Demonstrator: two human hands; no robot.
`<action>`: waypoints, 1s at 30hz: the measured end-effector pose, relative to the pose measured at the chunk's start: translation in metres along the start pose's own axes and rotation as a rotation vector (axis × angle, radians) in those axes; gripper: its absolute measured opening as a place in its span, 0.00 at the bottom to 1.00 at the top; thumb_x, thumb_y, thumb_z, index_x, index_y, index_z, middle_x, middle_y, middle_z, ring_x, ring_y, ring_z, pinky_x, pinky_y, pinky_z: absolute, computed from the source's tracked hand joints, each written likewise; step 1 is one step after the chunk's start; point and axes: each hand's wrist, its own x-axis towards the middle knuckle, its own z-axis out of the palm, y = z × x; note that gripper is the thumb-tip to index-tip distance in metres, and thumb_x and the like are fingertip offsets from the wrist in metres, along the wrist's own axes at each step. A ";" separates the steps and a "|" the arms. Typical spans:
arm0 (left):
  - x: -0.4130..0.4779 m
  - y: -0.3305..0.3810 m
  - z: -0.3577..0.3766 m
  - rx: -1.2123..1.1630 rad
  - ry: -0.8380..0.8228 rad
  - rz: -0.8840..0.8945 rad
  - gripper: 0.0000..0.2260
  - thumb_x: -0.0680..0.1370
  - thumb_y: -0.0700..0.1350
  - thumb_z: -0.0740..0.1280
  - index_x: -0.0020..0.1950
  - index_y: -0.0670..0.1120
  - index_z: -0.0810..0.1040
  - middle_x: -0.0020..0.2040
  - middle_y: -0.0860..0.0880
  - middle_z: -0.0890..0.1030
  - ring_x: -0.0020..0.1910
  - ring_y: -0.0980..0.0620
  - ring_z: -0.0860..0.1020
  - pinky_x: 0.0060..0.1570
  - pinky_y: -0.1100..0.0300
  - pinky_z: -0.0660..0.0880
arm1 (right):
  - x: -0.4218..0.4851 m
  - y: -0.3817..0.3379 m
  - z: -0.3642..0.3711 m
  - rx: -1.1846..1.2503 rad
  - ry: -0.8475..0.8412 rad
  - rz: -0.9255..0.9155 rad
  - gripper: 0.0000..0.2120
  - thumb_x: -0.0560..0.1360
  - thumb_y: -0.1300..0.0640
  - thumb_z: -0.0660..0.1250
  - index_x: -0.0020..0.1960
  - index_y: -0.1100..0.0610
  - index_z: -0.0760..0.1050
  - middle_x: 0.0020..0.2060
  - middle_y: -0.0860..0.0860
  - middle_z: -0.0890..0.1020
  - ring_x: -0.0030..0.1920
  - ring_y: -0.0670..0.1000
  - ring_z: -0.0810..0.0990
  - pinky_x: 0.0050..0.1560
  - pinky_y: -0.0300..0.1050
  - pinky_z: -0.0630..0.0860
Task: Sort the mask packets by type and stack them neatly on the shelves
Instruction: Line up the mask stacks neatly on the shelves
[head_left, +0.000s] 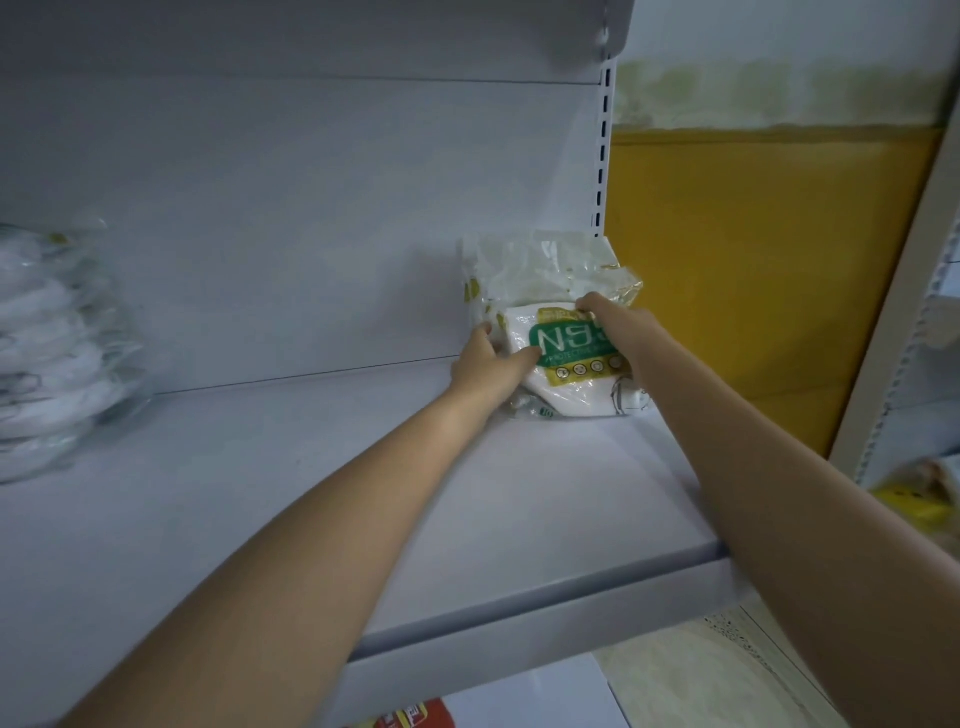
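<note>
A white N95 mask packet (569, 353) with a green and yellow label lies at the back right of the white shelf (311, 467), on top of other clear-wrapped packets (540, 270) that lean on the back panel. My left hand (491, 364) grips the packet's left edge, thumb on the label side. My right hand (613, 322) holds its top right corner with curled fingers. At the far left of the same shelf stands a stack of white masks in clear wrapping (47, 343).
A slotted upright (602, 156) ends the shelf on the right, with a yellow wall (753, 270) behind. Another shelf unit (914, 312) stands at the far right, with a yellow packet (909, 501) low on it. A red item (415, 717) shows below the shelf.
</note>
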 end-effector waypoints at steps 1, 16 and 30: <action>-0.002 0.000 0.000 -0.014 -0.011 0.019 0.33 0.69 0.48 0.72 0.72 0.46 0.64 0.67 0.46 0.71 0.65 0.46 0.72 0.65 0.49 0.70 | -0.001 0.000 0.001 -0.004 0.000 -0.005 0.15 0.75 0.44 0.63 0.40 0.56 0.68 0.32 0.49 0.75 0.30 0.45 0.72 0.30 0.37 0.67; 0.010 -0.006 -0.007 -0.114 -0.108 -0.004 0.12 0.75 0.43 0.68 0.57 0.43 0.75 0.50 0.47 0.81 0.41 0.53 0.79 0.35 0.63 0.74 | 0.010 0.000 0.004 -0.012 -0.037 -0.113 0.16 0.74 0.43 0.63 0.47 0.56 0.70 0.34 0.50 0.78 0.31 0.46 0.76 0.32 0.37 0.72; 0.005 -0.010 -0.004 -0.047 -0.053 0.040 0.39 0.56 0.60 0.71 0.65 0.52 0.67 0.63 0.45 0.74 0.59 0.47 0.76 0.61 0.50 0.74 | 0.012 0.006 0.003 -0.186 0.212 -0.157 0.43 0.70 0.34 0.64 0.73 0.59 0.54 0.64 0.59 0.69 0.61 0.59 0.74 0.57 0.55 0.76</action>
